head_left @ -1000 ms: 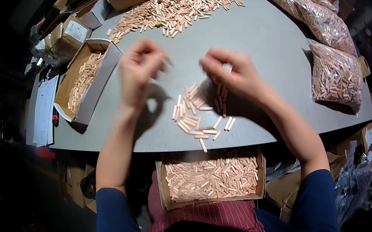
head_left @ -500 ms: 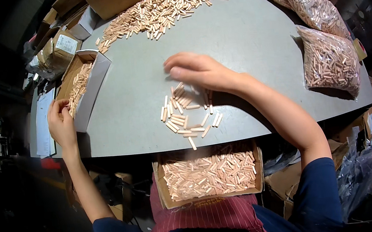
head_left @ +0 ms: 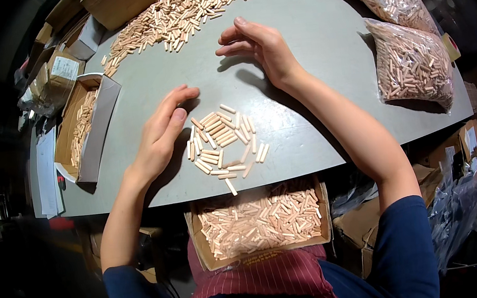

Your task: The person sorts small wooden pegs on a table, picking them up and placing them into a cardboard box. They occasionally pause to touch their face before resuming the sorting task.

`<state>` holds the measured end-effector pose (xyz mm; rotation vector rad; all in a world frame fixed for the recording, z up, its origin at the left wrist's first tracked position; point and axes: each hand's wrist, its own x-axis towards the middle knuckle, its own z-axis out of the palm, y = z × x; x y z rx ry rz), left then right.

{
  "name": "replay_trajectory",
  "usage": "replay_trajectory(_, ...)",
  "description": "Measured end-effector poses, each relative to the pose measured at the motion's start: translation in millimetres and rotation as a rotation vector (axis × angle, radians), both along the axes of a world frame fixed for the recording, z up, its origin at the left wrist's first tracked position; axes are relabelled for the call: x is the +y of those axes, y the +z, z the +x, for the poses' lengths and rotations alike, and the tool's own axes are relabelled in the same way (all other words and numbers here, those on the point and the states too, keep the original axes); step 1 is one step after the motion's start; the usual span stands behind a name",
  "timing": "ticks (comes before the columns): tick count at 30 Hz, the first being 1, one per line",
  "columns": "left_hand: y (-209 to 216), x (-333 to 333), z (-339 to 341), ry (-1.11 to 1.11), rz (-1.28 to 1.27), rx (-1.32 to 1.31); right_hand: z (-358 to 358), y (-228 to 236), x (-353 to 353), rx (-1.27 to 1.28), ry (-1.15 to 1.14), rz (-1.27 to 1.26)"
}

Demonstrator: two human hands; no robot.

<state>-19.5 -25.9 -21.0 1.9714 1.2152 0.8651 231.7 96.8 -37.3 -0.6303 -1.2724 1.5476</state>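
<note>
A loose cluster of short pale wooden dowels (head_left: 221, 134) lies on the grey table (head_left: 318, 135) close to its front edge. Just left of the cluster my left hand (head_left: 162, 131) hovers with its fingers apart and holds nothing. My right hand (head_left: 259, 45) is beyond the cluster, palm turned to the left, fingers spread and nothing in them. Past both hands is a large heap of dowels (head_left: 178, 18). Below the table edge, at my lap, an open cardboard box (head_left: 193, 235) is full of dowels.
On the left stands a long open carton (head_left: 99, 126) partly filled with dowels, beside papers (head_left: 49, 169). Clear plastic bags of dowels (head_left: 413, 66) line the right side, with a tape roll (head_left: 450, 46) near them. A big cardboard box (head_left: 130, 3) stands behind the heap.
My left hand has left the carton and come right to the dowel cluster. My right hand has risen away from the cluster toward the heap. The view has shifted slightly.
</note>
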Motion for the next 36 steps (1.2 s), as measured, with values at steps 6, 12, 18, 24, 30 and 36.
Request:
replay_trajectory(6,0.0,18.1,21.3,-0.248,-0.125,-0.038,-1.5,-1.7,-2.4,-0.005,0.081,-0.002)
replay_trajectory(12,1.9,21.0,42.4,-0.473,-0.024,0.092,2.1,-1.9,-1.4,-0.033,0.140,-0.060)
replay_trajectory(18,0.0,-7.3,54.3,-0.715,0.137,0.221,1.4,-0.4,-2.3,-0.111,0.224,-0.084)
replay_trajectory(24,5.7,-40.4,59.4,-0.758,0.155,0.311,2.5,-2.8,-2.9,-0.110,0.236,-0.025)
replay_trajectory(30,-0.1,-45.2,65.2,-0.713,0.286,0.415,7.6,-5.7,-7.9,-0.167,0.208,0.001)
replay_trajectory(36,-1.3,-48.9,64.7,-0.692,0.321,0.449,0.7,-7.7,-9.7,-0.041,0.248,-0.058)
